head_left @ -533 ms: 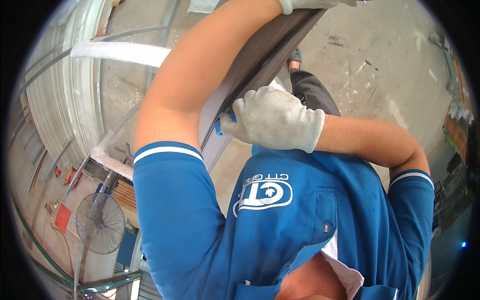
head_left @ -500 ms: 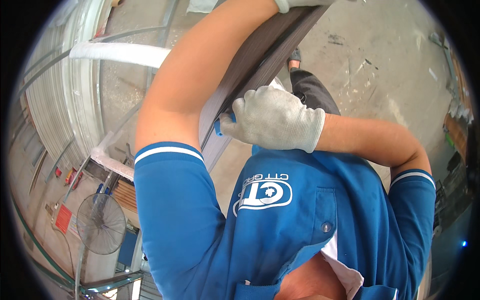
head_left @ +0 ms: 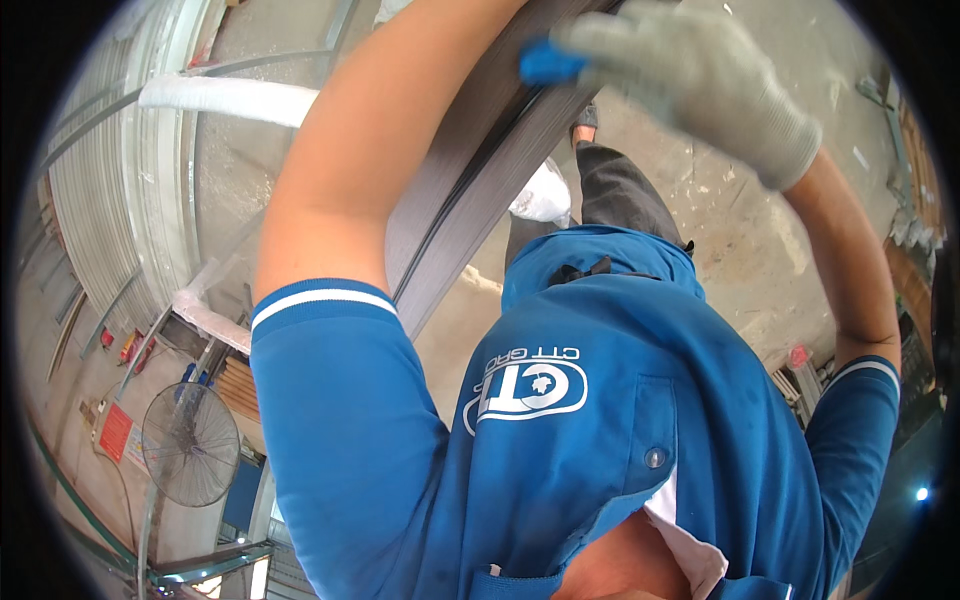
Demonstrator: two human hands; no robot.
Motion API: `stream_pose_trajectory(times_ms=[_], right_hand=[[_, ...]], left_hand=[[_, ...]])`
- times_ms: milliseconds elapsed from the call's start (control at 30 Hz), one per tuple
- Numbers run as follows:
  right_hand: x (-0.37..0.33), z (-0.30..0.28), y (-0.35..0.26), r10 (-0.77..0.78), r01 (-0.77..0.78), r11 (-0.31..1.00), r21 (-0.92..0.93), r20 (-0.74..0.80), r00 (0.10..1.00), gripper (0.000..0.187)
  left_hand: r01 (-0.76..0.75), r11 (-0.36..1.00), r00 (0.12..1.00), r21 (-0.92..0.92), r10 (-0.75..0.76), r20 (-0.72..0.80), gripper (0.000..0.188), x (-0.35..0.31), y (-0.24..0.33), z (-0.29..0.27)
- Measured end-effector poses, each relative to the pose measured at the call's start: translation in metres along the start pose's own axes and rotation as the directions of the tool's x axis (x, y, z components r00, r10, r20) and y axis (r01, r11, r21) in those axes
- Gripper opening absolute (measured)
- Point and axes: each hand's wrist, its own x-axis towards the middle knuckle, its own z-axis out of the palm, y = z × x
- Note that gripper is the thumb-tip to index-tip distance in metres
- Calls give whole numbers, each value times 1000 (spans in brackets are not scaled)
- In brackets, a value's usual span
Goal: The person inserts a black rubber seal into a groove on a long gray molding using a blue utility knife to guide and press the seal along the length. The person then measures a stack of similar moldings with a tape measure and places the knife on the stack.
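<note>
My right hand (head_left: pixel 690 90), in a pale knitted work glove and blurred by motion, is closed around a small blue hand tool (head_left: pixel 552 64). What kind of tool it is cannot be made out. The tool is over a long profile (head_left: pixel 455 255) with a grey-brown wood-grain face, close to a black strip (head_left: pixel 440 215) that runs along its length. Whether it touches the strip is unclear. My left forearm (head_left: pixel 400 120) stretches across the profile and leaves at the upper edge, so that hand is out of sight.
White-wrapped bars (head_left: pixel 230 98) and a stack of long pale profiles (head_left: pixel 100 190) lie to the left. A round wire-caged fan (head_left: pixel 190 443) stands at the lower left. A white plastic-like bundle (head_left: pixel 543 193) is beside my leg. More material (head_left: pixel 915 160) lines the far right.
My right hand has moved away from my body, up along the profile, carrying the blue tool. More of the black strip shows now. My left hand has passed out of the picture.
</note>
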Motion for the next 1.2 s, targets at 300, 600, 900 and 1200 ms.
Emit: stream_pose_trajectory(times_ms=[300, 600, 900, 1200], right_hand=[[33, 18, -116, -139, -94, 920, 381, 540, 830, 40], [16, 19, -73, -46, 9, 992, 130, 284, 958, 40], [-9, -1, 11, -39, 40, 999, -4, 167, 985, 42], [-21, -47, 81, 230, -177, 954, -241, 212, 950, 31]], left_hand=[[27, 1000, 995, 0, -27, -101, 23, 0, -4, 2], [45, 999, 993, -20, -47, -110, 27, 0, -3, 1], [77, 997, 988, -17, -79, -130, 25, 0, 1, -1], [216, 974, 972, -72, -222, -82, 23, 3, 10, -11]])
